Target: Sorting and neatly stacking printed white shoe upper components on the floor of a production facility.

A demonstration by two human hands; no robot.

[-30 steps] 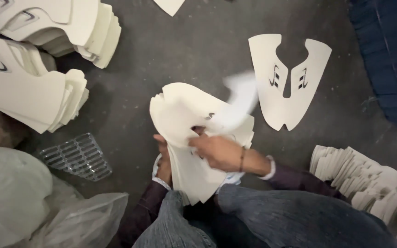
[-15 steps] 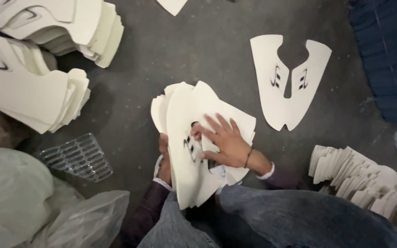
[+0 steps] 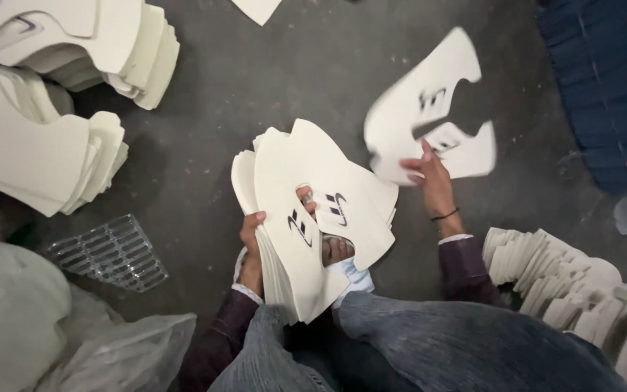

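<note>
My left hand (image 3: 252, 250) grips a thick stack of white cut shoe-upper pieces (image 3: 313, 210) above my lap, with a thumb showing through the top piece's cut-out. My right hand (image 3: 429, 178) reaches out to the right and pinches the edge of a single white piece (image 3: 408, 120) with dark markings. That piece is blurred and lies over or just above the grey floor.
Tall stacks of white pieces (image 3: 52, 87) lie at the upper left, and a fanned row of white pieces (image 3: 567, 272) at the lower right. A clear plastic tray (image 3: 107, 254) and plastic bags (image 3: 30, 327) sit at the lower left. Dark blue material (image 3: 604, 80) fills the upper right.
My right hand has left the held stack and moved right with one white piece, out to the spot where a single piece lay. The stack in my left hand stays put.
</note>
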